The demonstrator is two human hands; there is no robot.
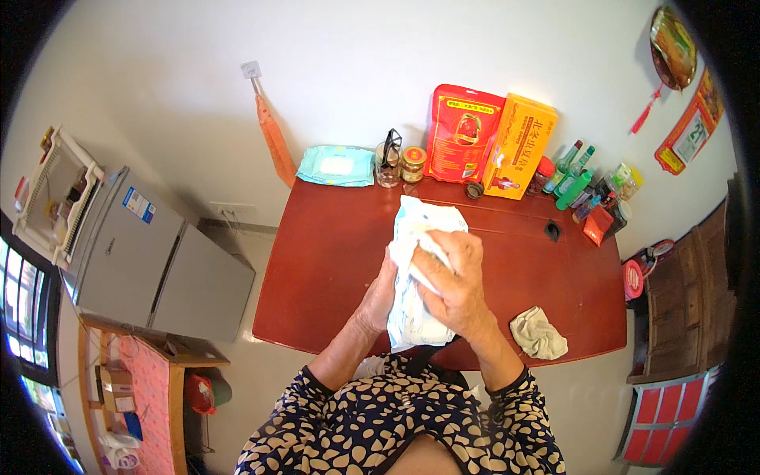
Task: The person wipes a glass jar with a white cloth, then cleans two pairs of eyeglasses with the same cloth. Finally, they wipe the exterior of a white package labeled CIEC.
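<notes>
Wipes pack: left hand grasping side; right hand curled over top, grip cannot tell. Likely step: dispensing. Next move calls for pack braced.

- Sits up on the head, the left one of two cameras.
- Looks down and ahead over the red table to the white wall.
- Sees the left hand and right hand up close, near the middle.
- Reaches wide, from grey fridge to brown cupboard, bending straight edges.
</notes>
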